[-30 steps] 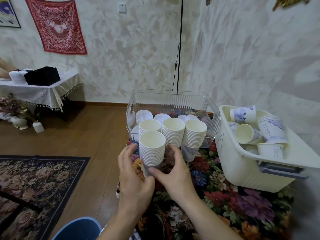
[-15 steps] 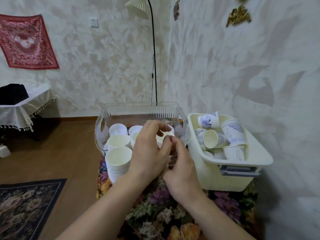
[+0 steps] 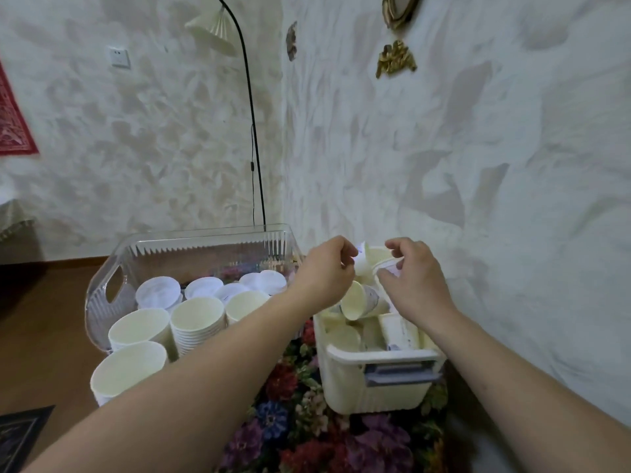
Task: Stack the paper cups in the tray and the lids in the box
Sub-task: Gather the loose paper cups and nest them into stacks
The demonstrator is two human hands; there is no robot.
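Paper cups, white with blue print, lie jumbled on their sides in the cream plastic bin [image 3: 345,380] at lower centre-right of the frame. The left hand [image 3: 324,271] hovers over the bin's far end with fingers curled, pinching a small white paper cup [image 3: 361,262] by its side. The right hand [image 3: 415,278] is just beside it, fingers curled round the rim of another printed paper cup [image 3: 387,268]; the exact contact is probably a pinch, though blur limits certainty. One tilted cup [image 3: 356,300] rests between and below the two hands, its mouth facing the camera.

Left of the bin stands the clear ribbed plastic tray [image 3: 112,291]. Flat white round lids [image 3: 157,291] lie along its far side. Stacks of nested cream-white cups [image 3: 198,317] stand upright at its near side, and one further stack [image 3: 128,370] stands at lower left, at the tray's near edge. Both containers rest on a dark floral cloth [image 3: 290,428]. A black floor lamp [image 3: 251,114] rises behind the tray.
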